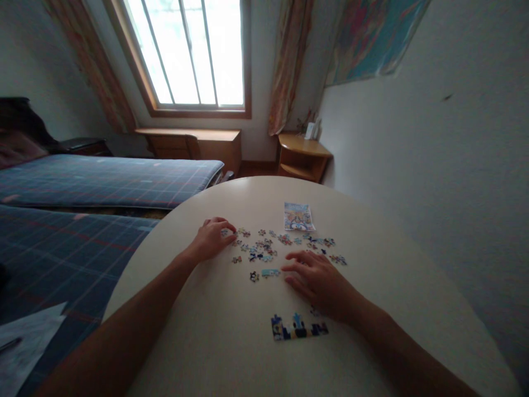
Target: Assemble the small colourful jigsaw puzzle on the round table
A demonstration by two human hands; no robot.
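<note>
Colourful cardboard jigsaw pieces (264,245) lie scattered on a round cream table (231,358). The left hand (211,238) curls at their left edge, grip unclear; the right hand (318,278) lies flat, fingers spread. A joined blue puzzle strip (298,326) sits nearer.

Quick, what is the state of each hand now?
Left hand: fingers pinched on a puzzle piece.
Right hand: open, flat on the table, holding nothing.

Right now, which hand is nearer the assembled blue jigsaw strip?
Right. Right hand lies flat just beyond the assembled blue jigsaw strip; left hand rests farther off, by loose pieces.
</note>
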